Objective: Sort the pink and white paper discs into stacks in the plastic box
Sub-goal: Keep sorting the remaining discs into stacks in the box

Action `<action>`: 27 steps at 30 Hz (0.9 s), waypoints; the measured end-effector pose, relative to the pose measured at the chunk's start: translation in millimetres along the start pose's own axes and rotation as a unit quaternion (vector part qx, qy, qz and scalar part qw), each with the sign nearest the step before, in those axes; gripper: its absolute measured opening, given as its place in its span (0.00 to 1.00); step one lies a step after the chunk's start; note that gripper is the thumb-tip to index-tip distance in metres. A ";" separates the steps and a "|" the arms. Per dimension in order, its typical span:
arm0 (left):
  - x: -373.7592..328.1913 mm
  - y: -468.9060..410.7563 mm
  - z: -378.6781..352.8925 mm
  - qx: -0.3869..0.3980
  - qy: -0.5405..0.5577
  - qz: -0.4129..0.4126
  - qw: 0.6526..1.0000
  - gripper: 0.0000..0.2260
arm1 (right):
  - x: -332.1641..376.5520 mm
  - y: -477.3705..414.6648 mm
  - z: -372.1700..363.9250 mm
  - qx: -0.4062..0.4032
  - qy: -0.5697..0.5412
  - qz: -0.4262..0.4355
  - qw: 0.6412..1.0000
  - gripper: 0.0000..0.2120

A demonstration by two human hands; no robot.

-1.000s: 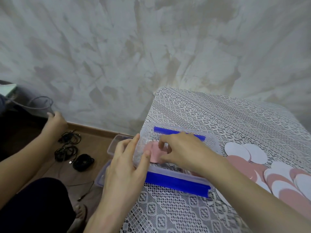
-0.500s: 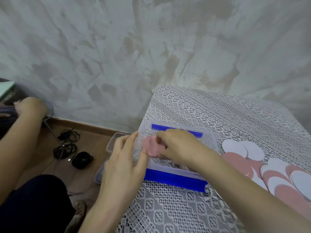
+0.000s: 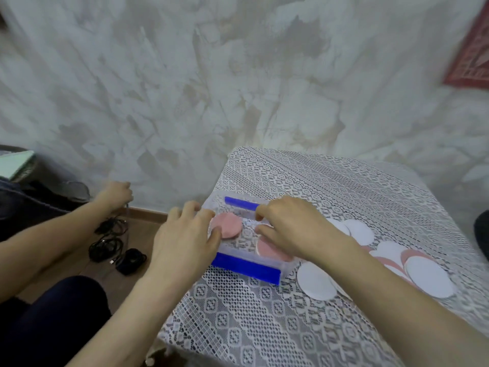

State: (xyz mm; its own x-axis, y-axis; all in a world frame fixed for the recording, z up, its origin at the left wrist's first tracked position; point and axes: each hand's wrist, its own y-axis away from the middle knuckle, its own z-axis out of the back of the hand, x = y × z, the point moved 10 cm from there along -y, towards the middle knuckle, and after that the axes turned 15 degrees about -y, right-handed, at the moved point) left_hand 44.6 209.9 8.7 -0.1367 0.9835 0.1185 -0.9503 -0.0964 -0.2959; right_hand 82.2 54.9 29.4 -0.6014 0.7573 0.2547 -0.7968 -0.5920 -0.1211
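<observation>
The clear plastic box with blue clips (image 3: 238, 253) stands open on the table with the white lace cloth (image 3: 264, 327), and both hands are at it. The left hand (image 3: 185, 234) lies with its fingers stretched loosely over the box's near-side wall. Its thumb rests on the edge of a round pink paper disc (image 3: 226, 225), which lies flat on the box floor just beside that thumb.

The right hand (image 3: 291, 229) hovers over the other half of the box. Its thumb and forefinger are curved but apart, and nothing can be seen between them, so it seems to hold nothing. Partly under its palm there is a second pink disc or small pink stack (image 3: 267, 250); how many sheets are in it cannot be told.

So the sorting appears to be only at its beginning. No white disc is visible inside the box. Outside, past the right wrist, many discs wait: a white disc (image 3: 315, 283) just beside the box corner, and further out an overlapping heap of white and pink discs (image 3: 391, 260), all mixed. Most of the work is probably left.
</observation>
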 end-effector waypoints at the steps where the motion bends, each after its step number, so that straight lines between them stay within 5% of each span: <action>1: 1.2 1.3 -2.5 0.012 0.002 0.012 1.000 0.18 | -3.7 7.2 3.2 -0.001 -0.003 -0.004 1.000 0.15; 9: -1.4 19.7 9.3 0.006 -0.043 0.036 0.998 0.16 | -24.4 53.1 21.7 -0.026 -0.021 -0.021 0.999 0.16; 15: -76.9 12.3 50.8 -0.083 -0.042 -0.077 0.993 0.13 | -31.9 77.0 28.8 -0.050 0.007 -0.026 0.998 0.15; 27: -248.3 20.7 54.6 -0.091 0.012 -0.225 0.970 0.16 | -133.6 172.0 47.1 -0.049 0.027 -0.198 0.979 0.21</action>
State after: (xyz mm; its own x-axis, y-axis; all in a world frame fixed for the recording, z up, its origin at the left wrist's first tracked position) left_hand 43.6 -44.7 25.0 0.2896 0.9230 0.2534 -0.8468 0.3705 -0.3816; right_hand 28.3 -161.1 19.6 -0.2444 0.9368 0.2502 -0.9682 -0.2216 -0.1159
